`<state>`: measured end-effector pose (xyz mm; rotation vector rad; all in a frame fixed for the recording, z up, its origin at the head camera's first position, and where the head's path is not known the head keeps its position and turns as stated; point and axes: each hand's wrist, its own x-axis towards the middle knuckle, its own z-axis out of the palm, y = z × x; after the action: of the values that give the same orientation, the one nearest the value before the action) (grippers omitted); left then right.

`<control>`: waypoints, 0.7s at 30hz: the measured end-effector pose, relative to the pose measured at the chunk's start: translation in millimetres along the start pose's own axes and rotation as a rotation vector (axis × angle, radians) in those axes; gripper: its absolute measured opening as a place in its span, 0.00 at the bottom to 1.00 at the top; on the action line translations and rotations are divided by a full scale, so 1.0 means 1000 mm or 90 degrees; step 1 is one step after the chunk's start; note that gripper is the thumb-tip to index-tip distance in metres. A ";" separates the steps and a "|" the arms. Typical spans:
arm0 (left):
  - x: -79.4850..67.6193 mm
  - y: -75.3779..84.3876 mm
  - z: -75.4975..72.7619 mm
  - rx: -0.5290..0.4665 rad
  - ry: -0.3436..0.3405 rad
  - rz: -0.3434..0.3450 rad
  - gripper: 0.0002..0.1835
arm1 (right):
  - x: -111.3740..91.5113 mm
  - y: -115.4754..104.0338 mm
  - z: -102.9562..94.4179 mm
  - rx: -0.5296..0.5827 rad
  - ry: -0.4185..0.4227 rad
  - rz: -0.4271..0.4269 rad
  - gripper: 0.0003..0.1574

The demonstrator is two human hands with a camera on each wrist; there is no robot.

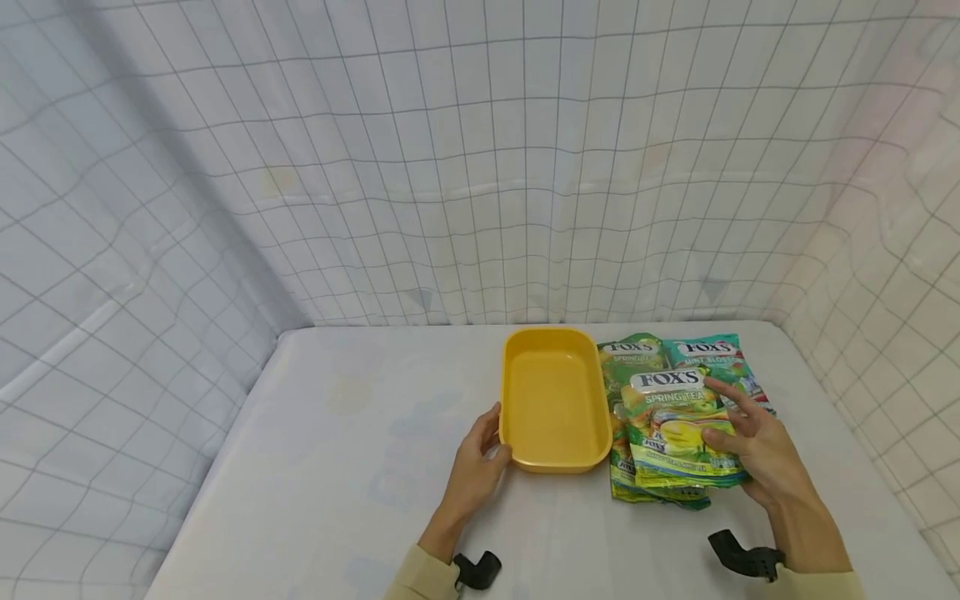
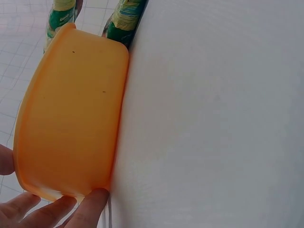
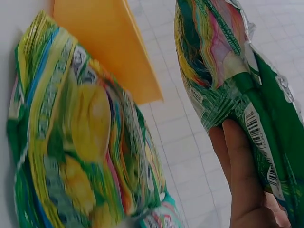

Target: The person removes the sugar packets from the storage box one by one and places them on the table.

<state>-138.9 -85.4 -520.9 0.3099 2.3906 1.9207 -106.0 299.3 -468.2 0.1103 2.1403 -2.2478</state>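
A yellow plastic tray [image 1: 555, 463] stands on the white table. My left hand [image 1: 477, 460] grips its near left corner; in the left wrist view the fingers [image 2: 91, 211] lie against the tray's side wall [image 2: 71, 118] and the thumb is by the rim. My right hand [image 1: 761, 446] holds a green bag of Fox's Spring Tea candy [image 1: 678, 429] raised over other candy bags. In the right wrist view, fingers press on the back of this held bag [image 3: 251, 109], while another candy bag [image 3: 90, 128] stands beside it.
Under the held bag lie more green candy bags [image 1: 630, 350], next to the tray's right side. A teal Mint Blossom bag [image 1: 708, 350] lies at the back right. White grid-patterned cloth [image 1: 525, 167] surrounds the table [image 1: 360, 450] at the back and sides.
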 end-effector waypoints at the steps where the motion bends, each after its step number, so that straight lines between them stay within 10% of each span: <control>1: 0.000 0.000 0.000 0.001 0.000 -0.002 0.34 | -0.001 0.001 -0.003 0.021 -0.001 0.002 0.47; 21: 0.000 0.000 -0.001 0.002 0.002 -0.024 0.34 | -0.009 0.014 -0.054 0.154 -0.026 0.001 0.46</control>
<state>-139.0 -86.1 -520.8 0.2592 2.3835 1.9035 -94.4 352.7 -483.7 0.0714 1.8396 -2.4766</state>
